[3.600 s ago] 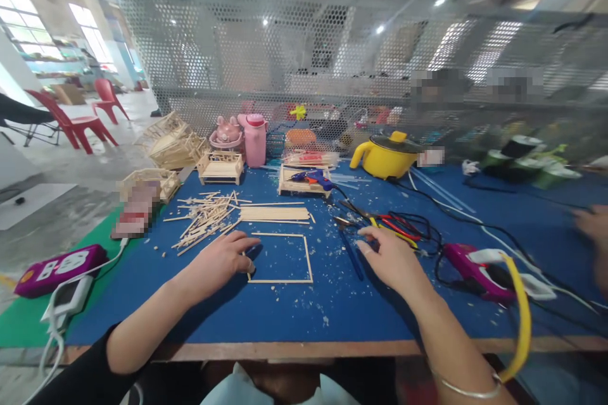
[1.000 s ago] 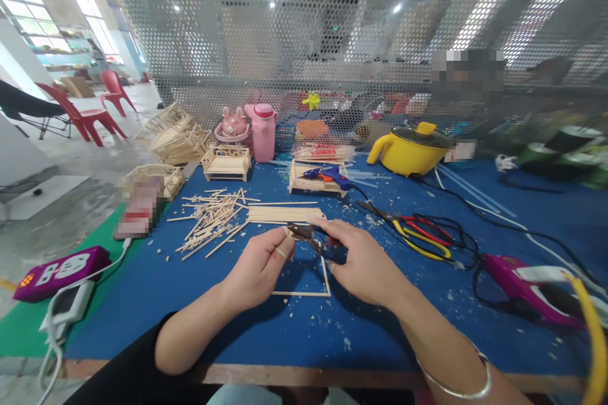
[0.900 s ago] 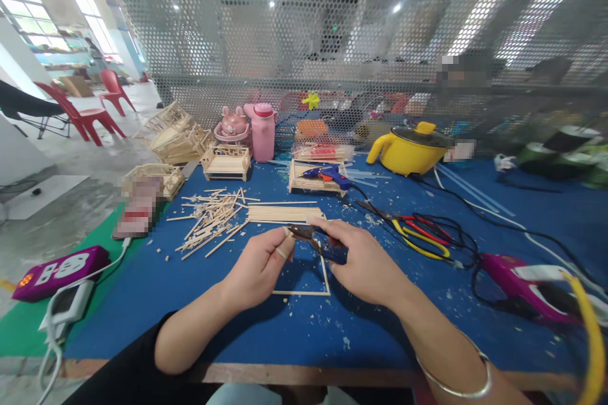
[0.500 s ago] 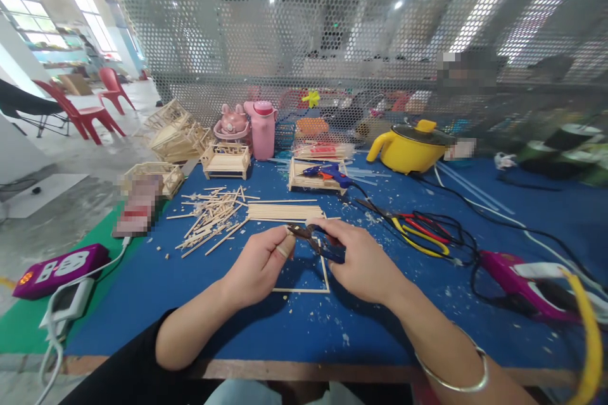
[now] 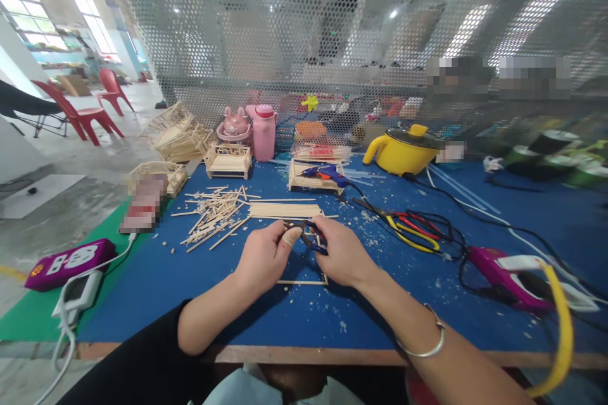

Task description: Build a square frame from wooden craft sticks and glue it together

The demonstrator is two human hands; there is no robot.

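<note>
My right hand [image 5: 348, 252] is closed round the dark-handled pliers [image 5: 311, 240], held over the middle of the blue work surface. Their jaws point left, to the fingers of my left hand [image 5: 266, 254]. That hand is pinched at the jaws, thumb on top; whatever sits between its fingertips is hidden. Below both hands lies a frame of thin wooden sticks [image 5: 304, 282], partly covered by them. Just beyond is a neat row of wooden sticks [image 5: 285, 209]. A loose heap of short sticks [image 5: 221, 215] spreads to the left.
A blue glue gun [image 5: 327, 173] rests on a small stick-built piece. Scissors with yellow and red handles [image 5: 413, 231] and cables lie right. Behind stand a yellow pot [image 5: 406, 150], a pink jug [image 5: 264, 133] and a small wooden bench [image 5: 228, 161]. A phone [image 5: 144, 202] is left.
The pliers have turned slightly and their handles have drawn closer together in my right hand. My left thumb now lies over the jaws. The whole view has shifted a little.
</note>
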